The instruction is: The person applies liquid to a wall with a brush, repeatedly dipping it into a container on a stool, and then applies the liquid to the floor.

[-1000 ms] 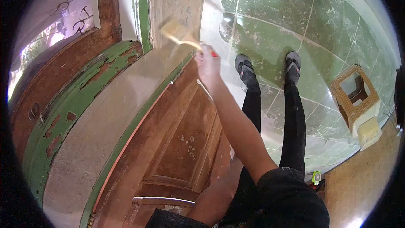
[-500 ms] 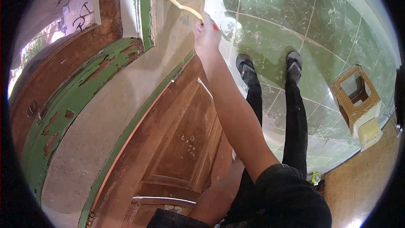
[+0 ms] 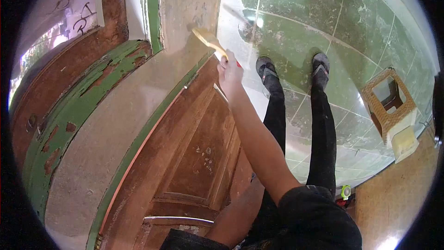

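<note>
My right hand (image 3: 230, 71) is closed round the handle of a yellow brush (image 3: 210, 41), whose bristles lie close to the grey-beige wall strip (image 3: 185, 14) above the corner of a brown wooden door (image 3: 194, 157). Whether the bristles touch the surface is too blurred to tell. My left forearm reaches down at the bottom, in front of the door, and the left hand itself is hidden behind my body and leg.
Peeling green trim (image 3: 74, 111) curves along the left beside a window. My feet in sandals stand on worn green floor tiles (image 3: 296, 37). At the right is a woven-sided stand (image 3: 391, 102); a lime-green round object (image 3: 346, 192) sits near the lower right.
My right hand and the brush have moved down and slightly right, closer to the top corner of the door. The view has shifted a little.
</note>
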A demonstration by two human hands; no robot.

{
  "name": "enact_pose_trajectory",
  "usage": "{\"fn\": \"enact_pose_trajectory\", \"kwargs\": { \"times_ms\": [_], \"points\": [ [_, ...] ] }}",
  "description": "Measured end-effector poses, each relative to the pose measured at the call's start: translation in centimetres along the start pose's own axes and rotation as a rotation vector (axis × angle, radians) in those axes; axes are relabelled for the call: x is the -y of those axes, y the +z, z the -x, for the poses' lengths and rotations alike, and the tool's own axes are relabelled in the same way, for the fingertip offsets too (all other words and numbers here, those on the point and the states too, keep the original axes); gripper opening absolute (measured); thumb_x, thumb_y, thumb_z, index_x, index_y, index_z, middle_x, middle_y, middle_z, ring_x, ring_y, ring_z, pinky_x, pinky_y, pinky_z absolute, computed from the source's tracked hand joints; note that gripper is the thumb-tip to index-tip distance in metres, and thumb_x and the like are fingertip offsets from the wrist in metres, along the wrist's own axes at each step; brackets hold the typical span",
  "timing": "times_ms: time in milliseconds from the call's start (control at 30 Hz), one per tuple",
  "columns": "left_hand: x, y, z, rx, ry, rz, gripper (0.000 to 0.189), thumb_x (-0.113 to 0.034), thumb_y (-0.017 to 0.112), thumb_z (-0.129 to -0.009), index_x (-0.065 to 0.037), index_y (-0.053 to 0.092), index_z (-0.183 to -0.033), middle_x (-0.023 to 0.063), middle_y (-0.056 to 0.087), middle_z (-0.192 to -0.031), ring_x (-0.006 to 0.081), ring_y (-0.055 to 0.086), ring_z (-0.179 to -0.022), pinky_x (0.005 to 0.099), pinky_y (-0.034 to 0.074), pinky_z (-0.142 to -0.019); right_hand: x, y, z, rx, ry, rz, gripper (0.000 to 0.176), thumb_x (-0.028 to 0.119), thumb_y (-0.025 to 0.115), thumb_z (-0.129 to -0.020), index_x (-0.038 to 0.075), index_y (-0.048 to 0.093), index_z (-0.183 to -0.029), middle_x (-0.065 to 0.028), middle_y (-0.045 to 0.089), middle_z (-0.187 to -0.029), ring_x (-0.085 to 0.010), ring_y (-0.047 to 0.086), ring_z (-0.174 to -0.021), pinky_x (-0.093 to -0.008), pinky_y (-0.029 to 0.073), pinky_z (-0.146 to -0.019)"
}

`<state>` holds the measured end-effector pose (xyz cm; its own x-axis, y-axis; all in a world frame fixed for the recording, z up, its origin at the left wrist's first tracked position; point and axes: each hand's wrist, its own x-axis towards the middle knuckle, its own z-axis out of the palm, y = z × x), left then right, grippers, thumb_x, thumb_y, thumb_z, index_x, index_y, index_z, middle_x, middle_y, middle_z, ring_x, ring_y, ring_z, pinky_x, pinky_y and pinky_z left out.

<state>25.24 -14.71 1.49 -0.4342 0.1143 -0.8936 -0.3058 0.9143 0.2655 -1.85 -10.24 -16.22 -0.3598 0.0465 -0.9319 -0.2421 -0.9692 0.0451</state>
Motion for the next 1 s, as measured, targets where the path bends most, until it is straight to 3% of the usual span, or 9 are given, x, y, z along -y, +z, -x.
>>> {"fn": "enact_pose_trajectory", "kwargs": {
  "times_ms": [167, 400, 500, 633, 700, 767, 833, 933, 1000],
  "points": [
    [-0.1, 0.4, 0.4, 0.003, 0.007, -0.013, 0.051, -0.037, 0.058, -0.09, -0.012, 0.051, -0.133, 0.0114, 0.044, -0.143, 0.0323, 0.032, -0.137, 0.0517, 0.022, -0.113, -4.1, -0.3, 2.7, -0.264, 0.188, 0.322, 0.021, 0.014, 0.067, -0.086, 0.008, 0.054, -0.071, -0.0003, 0.049, -0.058, -0.009, 0.043, -0.044, -0.0253, 0.031, -0.037],
    [-0.6, 0.4, -0.1, -0.006, 0.044, -0.032, 0.051, -0.036, 0.058, -0.09, -0.012, 0.051, -0.133, 0.0117, 0.045, -0.142, 0.0323, 0.032, -0.136, 0.0516, 0.023, -0.113, -0.6, -0.9, 0.0, -0.179, -0.019, 0.003, 0.017, 0.016, 0.069, -0.083, 0.009, 0.057, -0.074, 0.003, 0.046, -0.055, -0.0071, 0.04, -0.041, -0.0241, 0.03, -0.038],
    [-0.4, 0.4, 0.2, -0.009, 0.041, -0.047, 0.051, -0.036, 0.059, -0.09, -0.011, 0.051, -0.133, 0.0118, 0.045, -0.142, 0.0323, 0.033, -0.136, 0.0515, 0.023, -0.112, -3.1, 3.0, 1.4, -0.207, -0.046, 0.357, 0.013, 0.015, 0.068, -0.084, 0.006, 0.06, -0.079, 0.0027, 0.049, -0.057, -0.0066, 0.04, -0.042, -0.0231, 0.03, -0.04],
    [-0.3, 0.3, -0.2, -0.01, 0.056, -0.067, 0.05, -0.036, 0.059, -0.09, -0.011, 0.051, -0.133, 0.0119, 0.045, -0.142, 0.0324, 0.033, -0.135, 0.0514, 0.024, -0.112, -0.1, 0.8, 4.9, 0.052, 0.051, 0.334, 0.011, 0.014, 0.067, -0.089, 0.007, 0.06, -0.085, 0.0025, 0.048, -0.062, -0.0075, 0.041, -0.046, -0.0231, 0.031, -0.042],
    [-0.3, 0.4, -0.1, -0.012, 0.056, -0.071, 0.05, -0.036, 0.059, -0.09, -0.011, 0.051, -0.133, 0.012, 0.046, -0.142, 0.0324, 0.034, -0.135, 0.0513, 0.024, -0.112, 0.5, 0.0, 4.3, 0.019, 0.089, 0.32, 0.01, 0.013, 0.069, -0.088, 0.006, 0.063, -0.09, 0.0022, 0.05, -0.064, -0.0079, 0.043, -0.05, -0.0227, 0.033, -0.045],
    [-0.4, 0.4, -0.3, -0.018, 0.063, -0.077, 0.05, -0.035, 0.059, -0.09, -0.011, 0.051, -0.133, 0.012, 0.046, -0.142, 0.0324, 0.034, -0.135, 0.0513, 0.024, -0.112, -0.4, 0.0, 1.6, 0.034, -0.008, 0.213, 0.01, 0.009, 0.07, -0.086, 0.001, 0.065, -0.09, 0.0004, 0.054, -0.067, -0.0071, 0.046, -0.054, -0.0219, 0.035, -0.048],
    [-0.4, 0.4, -0.2, -0.022, 0.064, -0.085, 0.05, -0.035, 0.059, -0.09, -0.011, 0.051, -0.133, 0.0121, 0.046, -0.142, 0.0324, 0.034, -0.135, 0.0512, 0.024, -0.112, -1.3, -1.5, -1.7, 0.118, -0.136, 0.352, 0.01, 0.009, 0.069, -0.086, 0.0, 0.068, -0.091, -0.0003, 0.057, -0.068, -0.0078, 0.05, -0.056, -0.0227, 0.039, -0.05],
    [-0.3, 0.4, -0.2, -0.026, 0.067, -0.104, 0.05, -0.035, 0.059, -0.09, -0.011, 0.051, -0.133, 0.0122, 0.046, -0.141, 0.0324, 0.035, -0.134, 0.0511, 0.025, -0.112, -0.9, -1.5, -3.5, -0.074, -0.45, 0.795, 0.014, 0.012, 0.07, -0.087, -0.001, 0.071, -0.092, -0.002, 0.064, -0.069, -0.0081, 0.057, -0.061, -0.0234, 0.045, -0.057],
    [-0.1, 0.3, 0.0, -0.027, 0.066, -0.116, 0.05, -0.035, 0.059, -0.09, -0.011, 0.051, -0.133, 0.0123, 0.046, -0.141, 0.0324, 0.035, -0.134, 0.0511, 0.025, -0.112, -0.7, -1.7, -3.5, -0.038, -0.568, 0.846, 0.014, 0.011, 0.07, -0.087, 0.0, 0.072, -0.095, -0.0029, 0.066, -0.07, -0.0085, 0.058, -0.062, -0.0242, 0.046, -0.058]
  ]
}}
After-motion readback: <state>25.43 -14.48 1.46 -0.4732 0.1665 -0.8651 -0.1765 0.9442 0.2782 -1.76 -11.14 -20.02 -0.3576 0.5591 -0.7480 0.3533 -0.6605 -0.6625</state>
